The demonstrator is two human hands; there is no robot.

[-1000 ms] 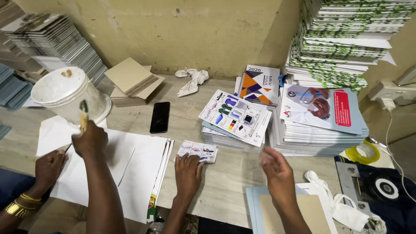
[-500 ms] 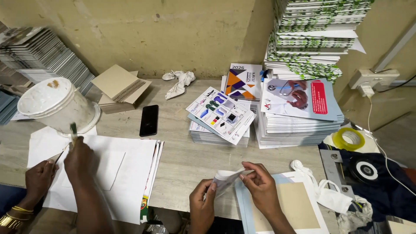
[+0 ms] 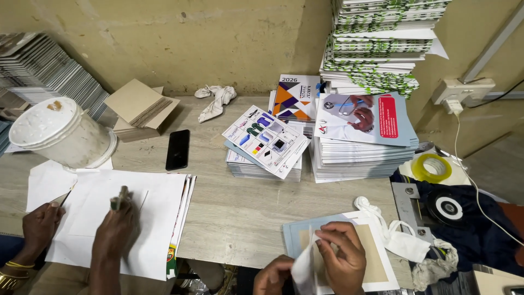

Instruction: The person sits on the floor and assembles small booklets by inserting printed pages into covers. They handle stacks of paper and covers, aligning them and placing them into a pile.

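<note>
A small white slip (image 3: 303,267) is pinched upright between the right hand (image 3: 343,257) and the left hand (image 3: 273,277) at the table's near edge (image 3: 240,240), its long axis near vertical, directly above a pale blue card (image 3: 349,240); the right hand is nearer that card. A co-worker's hands (image 3: 112,229) are pressed on white sheets (image 3: 158,207) at left.

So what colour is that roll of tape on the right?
Yellow; the roll of tape shows in the head view.
</note>
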